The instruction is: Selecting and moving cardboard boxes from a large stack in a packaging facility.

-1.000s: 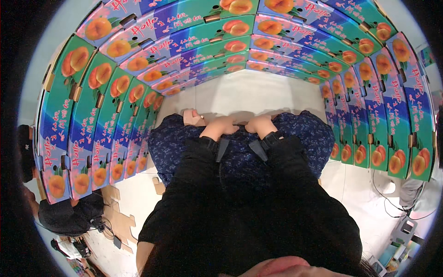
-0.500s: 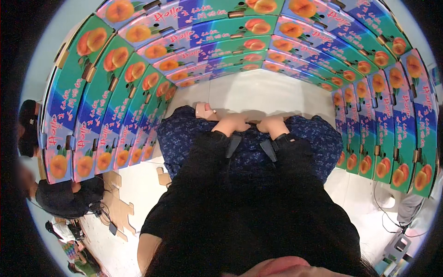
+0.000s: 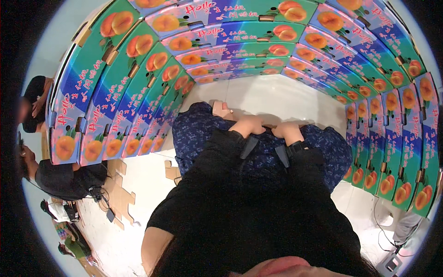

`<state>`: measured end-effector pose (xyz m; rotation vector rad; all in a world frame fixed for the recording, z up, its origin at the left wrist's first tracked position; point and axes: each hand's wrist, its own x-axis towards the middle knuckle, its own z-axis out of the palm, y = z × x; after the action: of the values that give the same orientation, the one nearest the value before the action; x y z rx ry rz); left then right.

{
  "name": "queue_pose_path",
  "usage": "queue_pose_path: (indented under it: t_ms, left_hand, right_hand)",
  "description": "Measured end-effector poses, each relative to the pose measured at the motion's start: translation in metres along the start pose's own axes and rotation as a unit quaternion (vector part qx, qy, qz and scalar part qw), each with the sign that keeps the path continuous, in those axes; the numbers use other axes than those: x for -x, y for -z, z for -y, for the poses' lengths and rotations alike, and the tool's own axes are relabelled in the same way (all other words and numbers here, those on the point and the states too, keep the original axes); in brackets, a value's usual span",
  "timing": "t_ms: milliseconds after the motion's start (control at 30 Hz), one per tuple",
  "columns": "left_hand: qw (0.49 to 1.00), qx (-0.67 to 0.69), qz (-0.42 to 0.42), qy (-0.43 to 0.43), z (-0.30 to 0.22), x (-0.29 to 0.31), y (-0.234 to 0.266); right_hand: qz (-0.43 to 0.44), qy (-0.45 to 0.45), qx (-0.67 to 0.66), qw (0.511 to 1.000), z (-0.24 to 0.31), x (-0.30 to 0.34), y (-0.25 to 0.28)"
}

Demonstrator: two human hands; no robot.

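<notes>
blue patterned skirt point(image 3: 264, 154) lies under left grip point(image 3: 251, 125) and right grip point(image 3: 284, 130)

Stacked peach-print boxes point(image 3: 233, 32) stand around the pale floor point(image 3: 263, 94).

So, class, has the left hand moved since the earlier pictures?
No, not noticeably: judged against the stacked boxes at the back, the left hand keeps about the same place at the blue patterned fabric; the whole view has shifted.
</notes>
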<state>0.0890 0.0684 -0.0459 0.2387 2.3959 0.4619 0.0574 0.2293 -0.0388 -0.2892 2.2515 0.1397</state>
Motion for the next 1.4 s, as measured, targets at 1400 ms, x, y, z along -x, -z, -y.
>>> queue_pose_path:
  t_ms: [1400]
  left_hand:
    - [1.000,0.010,0.001,-0.023,0.008,-0.011,-0.005]
  right_hand:
    - [-0.030,0.029,-0.006,0.999,-0.001,-0.010,-0.013]
